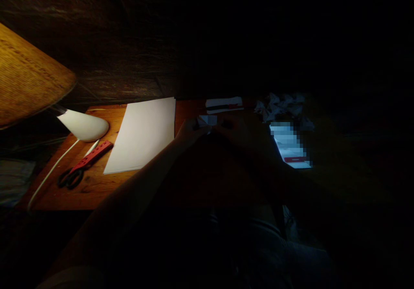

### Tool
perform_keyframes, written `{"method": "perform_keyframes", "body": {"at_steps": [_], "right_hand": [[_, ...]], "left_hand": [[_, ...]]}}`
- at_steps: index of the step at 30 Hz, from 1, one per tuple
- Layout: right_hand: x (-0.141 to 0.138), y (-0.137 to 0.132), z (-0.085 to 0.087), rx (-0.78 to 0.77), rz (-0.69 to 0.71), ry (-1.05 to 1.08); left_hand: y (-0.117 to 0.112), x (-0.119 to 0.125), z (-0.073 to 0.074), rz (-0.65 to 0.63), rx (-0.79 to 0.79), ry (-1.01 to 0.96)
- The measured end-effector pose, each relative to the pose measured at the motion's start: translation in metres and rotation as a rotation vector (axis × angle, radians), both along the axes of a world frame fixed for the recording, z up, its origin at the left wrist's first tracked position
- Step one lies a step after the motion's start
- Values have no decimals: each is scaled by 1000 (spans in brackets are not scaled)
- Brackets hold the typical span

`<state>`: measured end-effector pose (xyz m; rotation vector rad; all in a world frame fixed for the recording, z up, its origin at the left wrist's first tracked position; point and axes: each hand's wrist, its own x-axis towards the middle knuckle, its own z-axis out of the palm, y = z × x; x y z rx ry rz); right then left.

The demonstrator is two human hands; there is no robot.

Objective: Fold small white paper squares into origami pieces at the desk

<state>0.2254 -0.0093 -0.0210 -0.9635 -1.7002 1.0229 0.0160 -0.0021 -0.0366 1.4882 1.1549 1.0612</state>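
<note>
Between my hands, over the middle of the wooden table (93,200), is a small piece of folded paper (207,120). My left hand (190,130) grips its left side with closed fingers. My right hand (234,129) is closed at its right side, mostly lost in shadow. The folds show as pale facets, but the lower part is too dark to make out. A stack of white paper sheets (144,133) lies just left of my left hand. Behind the folded paper is a white strip (223,102) with a dark and red slim object on it.
At the left stands a lamp with a yellow shade (32,73) and white base (87,127), its cord (53,170) trailing off the front. Scissors (73,177) lie by a red holed strip (93,155). On the right are a lit phone (287,144) and several crumpled or folded papers (278,105).
</note>
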Motion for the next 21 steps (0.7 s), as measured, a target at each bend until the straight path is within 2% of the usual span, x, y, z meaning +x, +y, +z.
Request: {"method": "perform_keyframes", "body": {"at_steps": [5, 13, 21], "right_hand": [[-2, -1, 1, -56, 14, 32], [-5, -6, 0, -82, 33, 43], [-5, -8, 4, -100, -7, -44]], "left_hand": [[-1, 0, 4, -40, 13, -7], [-6, 2, 9, -29, 28, -102], [-6, 2, 10, -32, 1, -85]]}}
